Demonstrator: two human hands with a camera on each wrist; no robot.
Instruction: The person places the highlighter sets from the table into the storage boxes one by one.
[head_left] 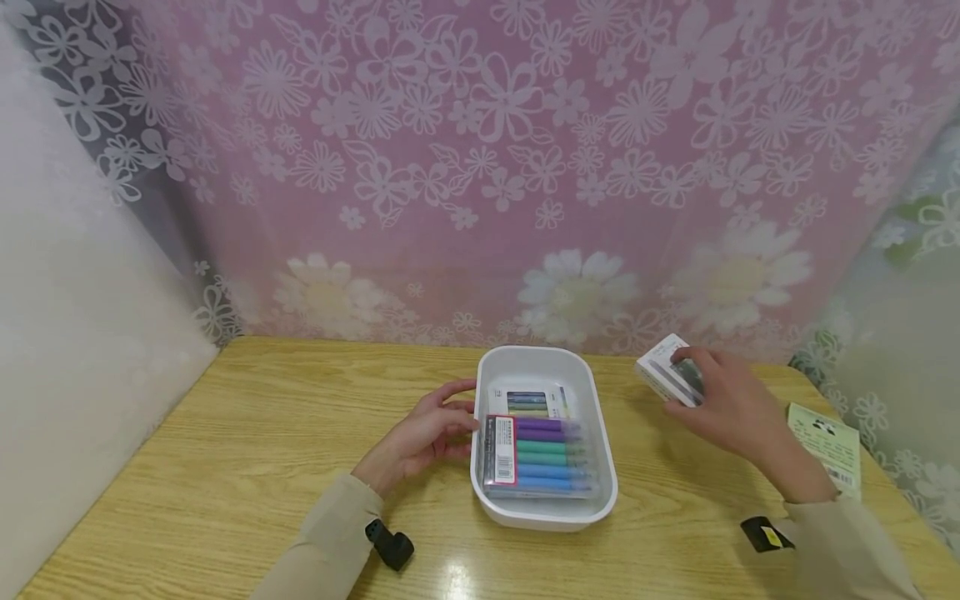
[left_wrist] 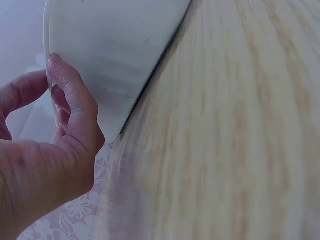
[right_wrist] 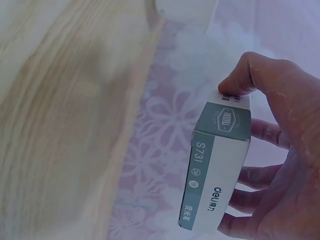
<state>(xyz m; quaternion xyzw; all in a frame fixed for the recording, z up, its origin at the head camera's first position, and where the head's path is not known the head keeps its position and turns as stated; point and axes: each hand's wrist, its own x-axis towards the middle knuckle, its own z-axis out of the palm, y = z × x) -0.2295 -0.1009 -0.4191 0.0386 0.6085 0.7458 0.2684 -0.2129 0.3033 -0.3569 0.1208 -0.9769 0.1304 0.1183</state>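
A white plastic bin stands on the table, holding a clear pack of purple, green and blue pens with a flat pack of pens behind it. At the bin's left rim my left hand has its fingers curled against the outer wall. In the left wrist view, the left thumb meets the rim. Raised to the right of the bin, my right hand grips a small white and green highlighter box marked S731. The box is tilted, and the palm hides part of it.
The wooden table runs back to a pink floral curtain. A pale green printed packet lies at the table's right edge, partly behind the right forearm. Pale curtains hang on both sides.
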